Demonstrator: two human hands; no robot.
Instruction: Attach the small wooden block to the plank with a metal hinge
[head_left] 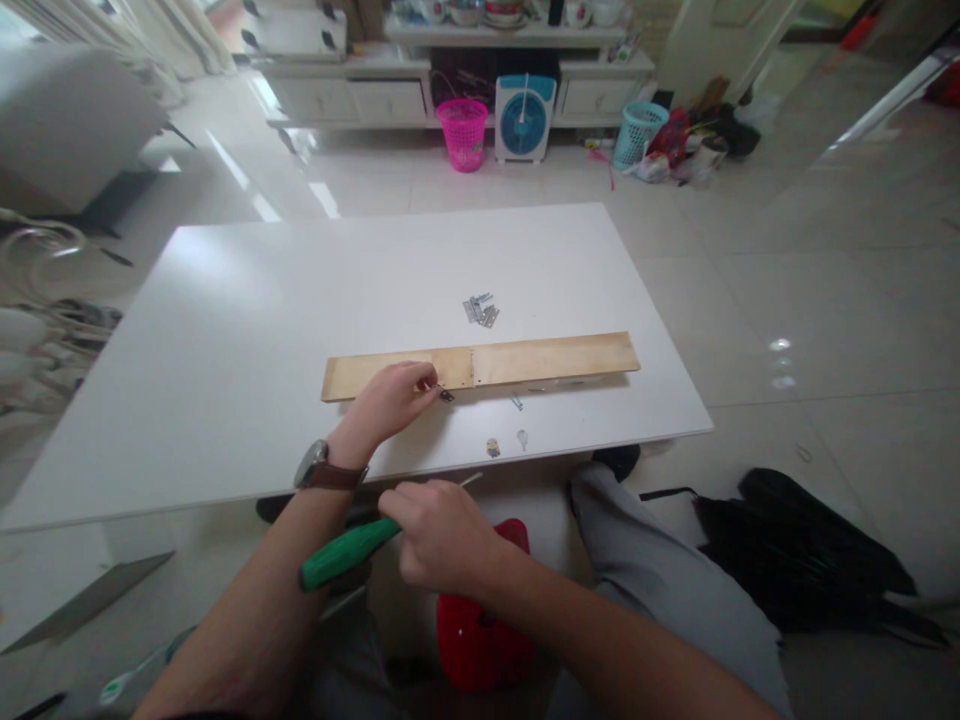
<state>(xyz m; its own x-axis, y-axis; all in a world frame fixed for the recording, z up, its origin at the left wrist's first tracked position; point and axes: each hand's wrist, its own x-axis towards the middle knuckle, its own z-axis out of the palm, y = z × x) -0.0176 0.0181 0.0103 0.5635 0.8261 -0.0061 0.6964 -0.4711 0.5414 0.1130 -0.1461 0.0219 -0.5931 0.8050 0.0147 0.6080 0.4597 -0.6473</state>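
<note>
My left hand [394, 398], with a brown-strapped watch on its wrist, is at the near edge of a long wooden board [555, 358]. Its fingertips pinch a small dark metal hinge [446, 395] close to that edge; whether the hinge touches the board I cannot tell. In front of the table edge, my right hand [442, 530] is closed around a screwdriver with a green handle [349, 552]. The handle points left and the thin shaft [471, 480] juts out to the right. Across the board runs a seam [472, 367] with small holes beside it.
Beyond the board lies a pile of metal hinges and screws [481, 309] on the white table [300, 280]. Loose screws [517, 402] and two small flat trinkets [493, 447] lie nearer me. Below the table edge is a red stool [484, 640]; a black bag [810, 560] is on the floor at right.
</note>
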